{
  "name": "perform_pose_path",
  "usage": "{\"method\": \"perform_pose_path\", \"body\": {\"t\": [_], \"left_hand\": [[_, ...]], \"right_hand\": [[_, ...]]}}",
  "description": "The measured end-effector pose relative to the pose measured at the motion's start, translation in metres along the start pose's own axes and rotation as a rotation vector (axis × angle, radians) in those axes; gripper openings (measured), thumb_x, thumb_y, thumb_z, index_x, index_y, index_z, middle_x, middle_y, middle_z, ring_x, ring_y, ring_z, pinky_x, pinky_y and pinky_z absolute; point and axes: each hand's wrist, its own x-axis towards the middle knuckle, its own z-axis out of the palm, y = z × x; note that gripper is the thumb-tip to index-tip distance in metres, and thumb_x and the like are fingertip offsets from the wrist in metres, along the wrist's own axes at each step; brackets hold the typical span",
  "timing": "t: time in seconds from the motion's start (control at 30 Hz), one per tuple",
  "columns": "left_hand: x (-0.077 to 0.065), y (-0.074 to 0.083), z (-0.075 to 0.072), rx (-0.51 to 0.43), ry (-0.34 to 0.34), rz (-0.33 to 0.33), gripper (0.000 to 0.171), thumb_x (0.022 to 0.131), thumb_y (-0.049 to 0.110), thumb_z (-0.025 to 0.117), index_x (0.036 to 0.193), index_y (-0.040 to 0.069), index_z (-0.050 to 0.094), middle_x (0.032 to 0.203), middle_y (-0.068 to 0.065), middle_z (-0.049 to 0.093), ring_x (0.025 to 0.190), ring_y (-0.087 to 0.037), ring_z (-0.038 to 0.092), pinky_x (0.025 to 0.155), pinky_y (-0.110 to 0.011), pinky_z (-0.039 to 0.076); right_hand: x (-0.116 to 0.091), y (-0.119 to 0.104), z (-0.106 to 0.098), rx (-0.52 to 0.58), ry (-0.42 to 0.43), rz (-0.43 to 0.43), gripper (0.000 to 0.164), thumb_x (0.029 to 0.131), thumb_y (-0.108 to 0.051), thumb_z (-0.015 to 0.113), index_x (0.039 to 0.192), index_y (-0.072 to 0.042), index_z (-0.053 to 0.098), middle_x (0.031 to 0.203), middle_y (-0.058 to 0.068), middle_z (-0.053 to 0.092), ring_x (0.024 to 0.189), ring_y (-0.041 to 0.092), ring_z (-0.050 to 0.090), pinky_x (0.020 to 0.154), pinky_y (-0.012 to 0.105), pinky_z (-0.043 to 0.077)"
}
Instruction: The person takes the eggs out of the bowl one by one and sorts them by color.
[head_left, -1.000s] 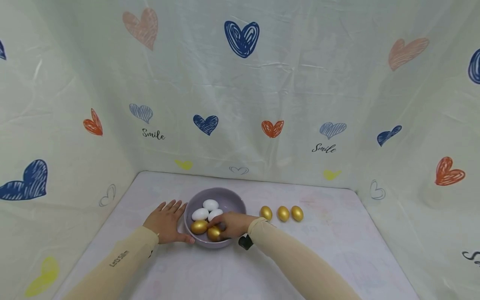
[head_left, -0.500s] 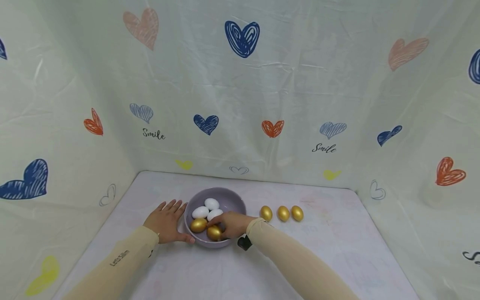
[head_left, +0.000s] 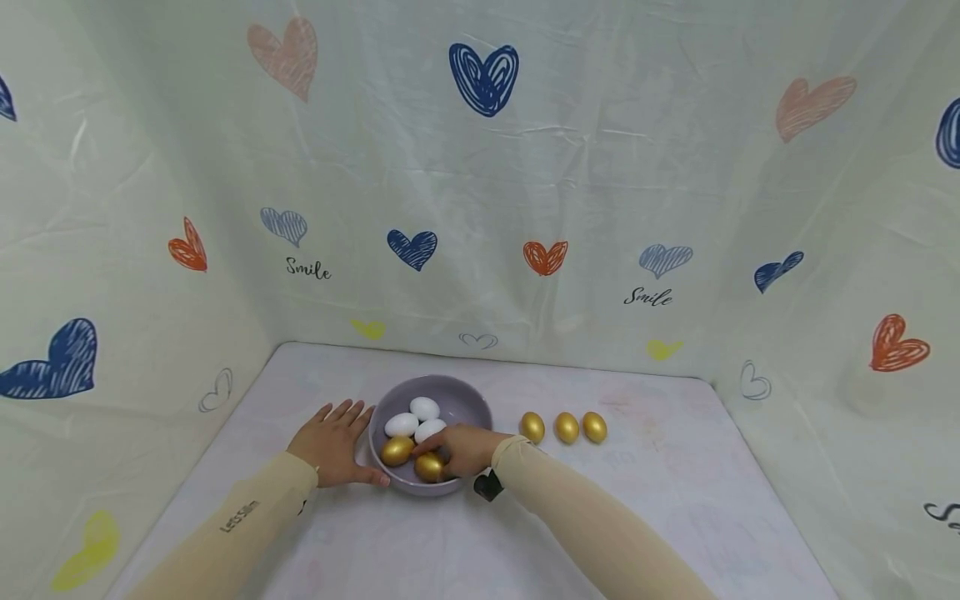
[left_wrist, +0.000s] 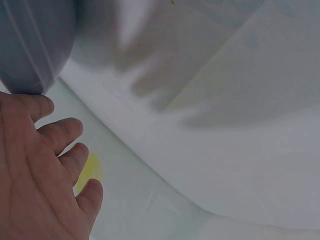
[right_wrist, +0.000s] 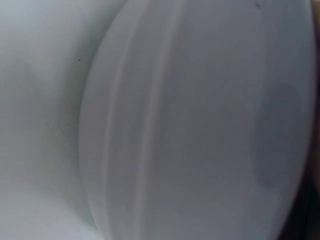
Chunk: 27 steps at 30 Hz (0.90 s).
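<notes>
A purple-grey bowl sits on the table with three white eggs and two golden eggs inside. My right hand reaches over the right rim, its index finger and thumb around the front golden egg. The other golden egg lies just left of it, in front of the white eggs. My left hand has its fingers spread at the bowl's left side. In the left wrist view a fingertip meets the bowl wall. The bowl's outside fills most of the right wrist view, hiding the right fingers.
Three more golden eggs stand in a row on the white table, to the right of the bowl. A white curtain printed with hearts encloses the table at the back and both sides.
The white eggs have shifted slightly inside the bowl, the rear one a little to the right. Both hands keep nearly the same place, the right one still at the front golden egg.
</notes>
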Motion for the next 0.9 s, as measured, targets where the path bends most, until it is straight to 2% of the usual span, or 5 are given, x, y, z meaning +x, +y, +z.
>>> {"method": "perform_pose_path", "body": {"t": [0.43, 0.7, 0.77, 0.9], "left_hand": [[-0.002, 0.002, -0.003, -0.007, -0.008, -0.002, 0.122, 0.068, 0.089, 0.056, 0.145, -0.005, 0.046, 0.148, -0.026, 0.043, 0.14, -0.043, 0.036, 0.114, -0.058, 0.027], [-0.003, 0.004, -0.004, -0.013, -0.017, -0.005, 0.123, 0.067, 0.089, 0.056, 0.146, -0.005, 0.046, 0.149, -0.026, 0.043, 0.14, -0.043, 0.035, 0.114, -0.058, 0.026], [-0.003, 0.003, -0.004, -0.012, -0.014, -0.006, 0.123, 0.067, 0.09, 0.056, 0.146, -0.005, 0.046, 0.148, -0.026, 0.043, 0.14, -0.043, 0.035, 0.114, -0.058, 0.027], [-0.002, 0.002, -0.001, -0.018, -0.004, -0.008, 0.125, 0.066, 0.092, 0.053, 0.145, -0.005, 0.046, 0.148, -0.027, 0.043, 0.139, -0.044, 0.035, 0.114, -0.059, 0.026]], "right_hand": [[0.002, 0.004, 0.003, 0.029, 0.014, 0.001, 0.049, 0.086, -0.016, 0.079, 0.133, -0.018, 0.066, 0.122, -0.011, 0.065, 0.103, 0.0, 0.054, 0.095, 0.017, 0.042], [-0.003, 0.003, -0.005, 0.067, 0.06, 0.011, 0.052, 0.087, -0.019, 0.079, 0.136, -0.017, 0.063, 0.129, -0.009, 0.063, 0.105, 0.001, 0.054, 0.098, 0.019, 0.042], [-0.005, 0.004, -0.008, 0.091, 0.079, 0.012, 0.054, 0.087, -0.018, 0.079, 0.138, -0.016, 0.061, 0.127, -0.008, 0.063, 0.094, 0.003, 0.058, 0.09, 0.019, 0.046], [-0.012, 0.006, -0.014, 0.218, 0.109, 0.021, 0.057, 0.088, -0.014, 0.077, 0.142, -0.015, 0.057, 0.126, -0.007, 0.062, 0.071, 0.005, 0.06, 0.071, 0.019, 0.052]]}}
